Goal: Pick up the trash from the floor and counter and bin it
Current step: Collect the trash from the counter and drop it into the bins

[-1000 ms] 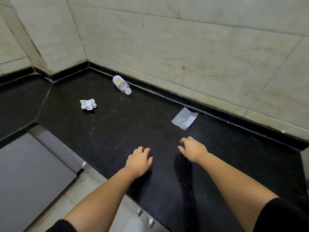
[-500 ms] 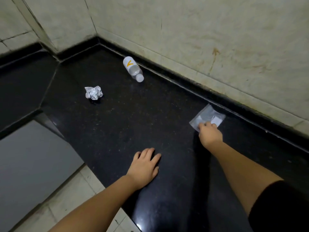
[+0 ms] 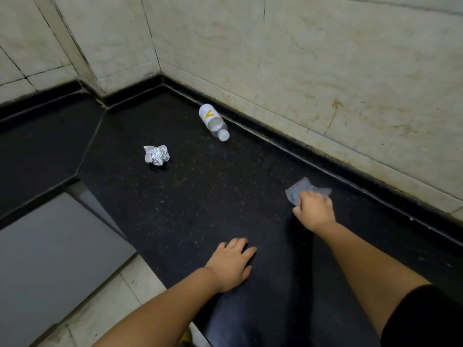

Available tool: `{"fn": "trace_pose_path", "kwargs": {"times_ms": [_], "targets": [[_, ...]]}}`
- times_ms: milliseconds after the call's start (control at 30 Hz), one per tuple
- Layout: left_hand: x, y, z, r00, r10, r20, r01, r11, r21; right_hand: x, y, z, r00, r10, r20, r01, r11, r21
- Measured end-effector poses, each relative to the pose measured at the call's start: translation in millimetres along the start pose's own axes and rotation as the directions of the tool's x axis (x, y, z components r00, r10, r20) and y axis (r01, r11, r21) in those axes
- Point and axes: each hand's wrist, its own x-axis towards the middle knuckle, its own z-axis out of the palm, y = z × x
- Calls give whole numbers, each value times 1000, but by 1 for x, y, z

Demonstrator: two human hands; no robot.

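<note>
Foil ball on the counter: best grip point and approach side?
Take the crumpled foil ball across its middle, probably coming straight down from above with fingers on opposite sides. It sits free on the black counter, a lumpy, roughly round wad with nothing touching it, so no side is blocked. The left hand is nearer and lies flat and empty; the right hand is closed on the plastic wrapper.

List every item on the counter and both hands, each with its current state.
plastic bottle: lying on its side, capped, near the wall
foil ball: crumpled, untouched
clear wrapper: bunched in the right hand's grip
right hand: closed on the wrapper
left hand: flat on the counter, empty
</note>
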Motion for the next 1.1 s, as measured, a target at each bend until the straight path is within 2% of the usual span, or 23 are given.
{"fn": "trace_pose_path", "kwargs": {"times_ms": [133,233,367,467,533,600,667,867,1100], "targets": [[11,-41,-23,998,-8,-58,6,999,-35,19,-45,-25,995,-98,-23,101,972,211],[27,-92,-47,981,-110,-158,97,991,-89,43,-78,-42,987,-129,-93,147,962,230],[50,-177,-81,922,-267,-280,235,961,-144,81,-128,-44,995,-33,-94,51,980,195],[65,-243,-104,840,-408,-358,372,913,-169,118,-169,-36,999,24,-44,-17,987,162],[76,-283,-113,809,-482,-338,455,876,-160,145,-194,-29,998,62,-19,-59,989,139],[86,-316,-117,807,-535,-251,499,844,-198,170,-215,-23,993,116,10,-117,983,141],[96,-338,-115,821,-540,-185,500,837,-223,195,-233,-17,986,166,32,-169,976,140],[119,-357,-102,861,-432,-270,402,902,-159,254,-259,5,952,287,105,-298,949,105],[121,-364,-105,891,-374,-259,358,928,-106,249,-267,19,960,272,63,-277,954,117]]}}
